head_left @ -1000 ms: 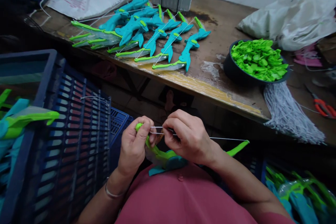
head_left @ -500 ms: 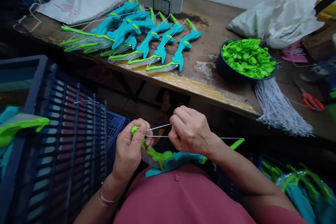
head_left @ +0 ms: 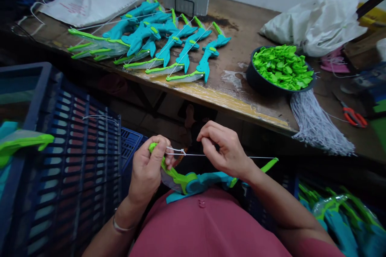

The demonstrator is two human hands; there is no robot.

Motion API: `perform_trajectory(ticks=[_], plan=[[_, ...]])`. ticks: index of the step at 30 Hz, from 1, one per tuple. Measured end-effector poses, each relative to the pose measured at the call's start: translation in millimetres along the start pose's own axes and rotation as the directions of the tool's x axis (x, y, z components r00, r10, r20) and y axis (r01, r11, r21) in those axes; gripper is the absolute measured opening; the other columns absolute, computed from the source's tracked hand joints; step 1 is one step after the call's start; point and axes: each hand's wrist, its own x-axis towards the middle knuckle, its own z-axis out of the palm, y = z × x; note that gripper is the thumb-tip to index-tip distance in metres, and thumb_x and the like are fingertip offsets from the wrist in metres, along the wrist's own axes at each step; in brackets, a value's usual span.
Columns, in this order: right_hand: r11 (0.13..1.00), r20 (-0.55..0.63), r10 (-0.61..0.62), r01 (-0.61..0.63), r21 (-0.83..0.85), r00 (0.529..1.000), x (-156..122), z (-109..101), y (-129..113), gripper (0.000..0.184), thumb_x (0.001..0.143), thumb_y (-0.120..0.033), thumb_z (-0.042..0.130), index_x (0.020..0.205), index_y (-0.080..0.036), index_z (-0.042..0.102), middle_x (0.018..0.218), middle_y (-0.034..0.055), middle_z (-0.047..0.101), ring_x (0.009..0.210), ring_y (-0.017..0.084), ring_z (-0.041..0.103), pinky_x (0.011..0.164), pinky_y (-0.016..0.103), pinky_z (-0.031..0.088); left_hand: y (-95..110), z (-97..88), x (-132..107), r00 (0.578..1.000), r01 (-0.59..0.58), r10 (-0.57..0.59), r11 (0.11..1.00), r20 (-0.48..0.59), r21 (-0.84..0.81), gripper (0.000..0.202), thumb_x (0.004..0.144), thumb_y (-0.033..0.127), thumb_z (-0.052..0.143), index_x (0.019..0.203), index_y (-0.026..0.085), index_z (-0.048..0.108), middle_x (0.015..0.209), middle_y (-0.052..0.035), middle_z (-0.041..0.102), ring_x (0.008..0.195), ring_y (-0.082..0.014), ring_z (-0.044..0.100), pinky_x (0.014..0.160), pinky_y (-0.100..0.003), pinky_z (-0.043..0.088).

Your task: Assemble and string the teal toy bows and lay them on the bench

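A toy bow (head_left: 208, 181) in teal and bright green lies across my lap against the shirt. My left hand (head_left: 150, 164) is closed around its green left tip. A white string (head_left: 259, 157) runs from there to the bow's right tip, with a small knot (head_left: 183, 152) just right of my left fingers. Over the string, my right hand (head_left: 224, 148) hovers with thumb and forefinger apart and nothing visible between them. Its other fingers are curled.
Several finished-looking toy bows (head_left: 181, 46) lie on the workbench (head_left: 223, 106). A black bowl (head_left: 256, 78) of green parts, a bundle of white strings (head_left: 319, 128) and orange-handled scissors (head_left: 354, 117) are to the right. A blue crate (head_left: 75, 160) stands left; more bows (head_left: 343, 217) lie lower right.
My right hand has let go of the string end it was pulling, and its thumb and forefinger have parted. A knot now shows near my left hand, which keeps its hold.
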Motion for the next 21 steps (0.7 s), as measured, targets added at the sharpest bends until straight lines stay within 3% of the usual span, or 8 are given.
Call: perform_trajectory(ticks=[2, 5, 7, 11, 17, 21], plan=[[1.000, 0.007, -0.027, 0.027, 0.017, 1.000, -3, 3, -3, 0.010, 0.095, -0.016, 0.053, 0.098, -0.014, 0.062, 0.091, 0.0057, 0.062, 0.079, 0.013, 0.057, 0.069, 0.027, 0.048, -1, 0.0, 0, 1.000, 0.005, -0.005, 1.000, -0.010, 0.001, 0.028, 0.102, 0.031, 0.057, 0.077, 0.018, 0.056, 0.068, 0.0025, 0.049, 0.055, -0.0097, 0.047, 0.049, -0.024, 0.040], [0.994, 0.019, -0.099, 0.099, 0.041, 0.995, -4, 12, -9, 0.032, 0.094, -0.033, 0.069, 0.117, -0.012, 0.060, 0.106, 0.0111, 0.064, 0.095, 0.018, 0.061, 0.079, 0.031, 0.053, -2, 1.0, 1, 1.000, -0.001, 0.001, 1.000, -0.013, 0.023, 0.028, 0.102, 0.032, 0.057, 0.077, 0.019, 0.055, 0.067, 0.0027, 0.049, 0.055, -0.0094, 0.048, 0.049, -0.023, 0.041], [0.991, -0.008, -0.131, 0.132, 0.032, 0.991, -4, 20, -13, 0.039, 0.092, -0.040, 0.073, 0.116, -0.012, 0.061, 0.105, 0.0116, 0.066, 0.095, 0.019, 0.062, 0.080, 0.031, 0.054, -2, 1.5, 0, 1.000, -0.001, 0.002, 0.999, -0.018, 0.041, 0.029, 0.103, 0.033, 0.056, 0.078, 0.019, 0.056, 0.068, 0.0025, 0.050, 0.056, -0.0089, 0.048, 0.051, -0.022, 0.042], [0.991, -0.039, -0.135, 0.135, 0.009, 0.990, 0, 29, -15, 0.011, 0.099, -0.023, 0.062, 0.094, -0.013, 0.064, 0.086, 0.0057, 0.065, 0.077, 0.013, 0.059, 0.069, 0.025, 0.048, -2, -0.2, 0, 1.000, 0.001, 0.000, 0.999, -0.011, 0.038, 0.028, 0.103, 0.033, 0.056, 0.078, 0.019, 0.056, 0.067, 0.0028, 0.050, 0.056, -0.0093, 0.049, 0.051, -0.022, 0.042], [0.997, 0.088, -0.074, 0.075, -0.015, 0.993, 1, 3, -14, 0.015, 0.100, -0.016, 0.056, 0.085, -0.014, 0.060, 0.077, 0.0016, 0.058, 0.070, 0.011, 0.053, 0.063, 0.025, 0.041, -8, -3.6, 4, 0.999, 0.030, -0.030, 0.999, -0.011, -0.029, 0.028, 0.102, 0.034, 0.057, 0.078, 0.019, 0.054, 0.066, 0.0035, 0.048, 0.053, -0.0086, 0.046, 0.048, -0.022, 0.039], [0.990, 0.144, -0.084, 0.099, -0.101, 0.986, -2, 3, -22, 0.017, 0.100, -0.013, 0.052, 0.085, -0.014, 0.060, 0.077, 0.0028, 0.058, 0.069, 0.012, 0.052, 0.061, 0.026, 0.041, -7, 3.0, 13, 0.996, 0.028, -0.016, 0.991, 0.089, -0.133, 0.028, 0.100, 0.033, 0.059, 0.076, 0.018, 0.056, 0.067, 0.0022, 0.048, 0.052, -0.0087, 0.046, 0.046, -0.021, 0.039]])
